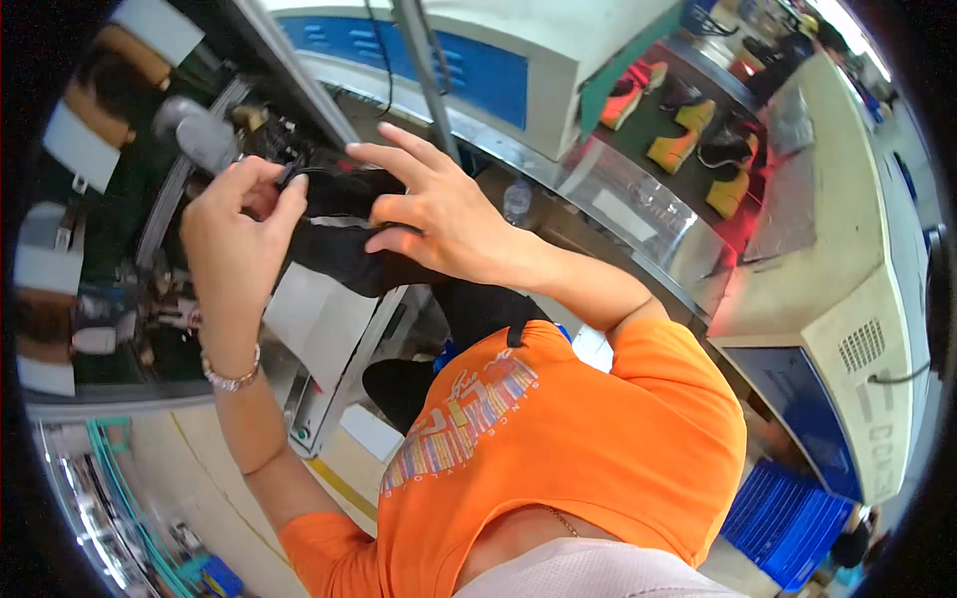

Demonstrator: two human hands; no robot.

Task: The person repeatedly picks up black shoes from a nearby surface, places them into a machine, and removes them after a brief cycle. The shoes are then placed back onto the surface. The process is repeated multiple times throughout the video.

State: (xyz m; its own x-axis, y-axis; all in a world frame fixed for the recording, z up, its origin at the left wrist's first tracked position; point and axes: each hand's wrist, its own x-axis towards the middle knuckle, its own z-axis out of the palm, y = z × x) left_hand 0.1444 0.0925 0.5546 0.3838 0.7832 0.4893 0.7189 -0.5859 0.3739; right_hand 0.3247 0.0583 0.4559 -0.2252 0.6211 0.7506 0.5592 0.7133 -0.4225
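Observation:
My left hand [234, 224] is closed, thumb and forefinger pinched on the near edge of a dark, soft piece that looks like a black shoe upper [344, 194]. My right hand [439, 209] is at the other end of this piece, fingers spread and two of them raised; the thumb and forefinger are apart over it. Part of the upper is hidden by the hands and blends into the black trousers below. Just beyond my left hand is a grey, rounded, sole-shaped part [204, 135] on a dark machine [264, 130].
A white sheet [319, 319] lies on a metal frame below my hands. Metal posts [424, 70] rise in front. To the right runs a conveyor with several bright shoes [683, 135] under a pale machine housing [797, 269]. Blue crates [788, 518] are stacked at lower right.

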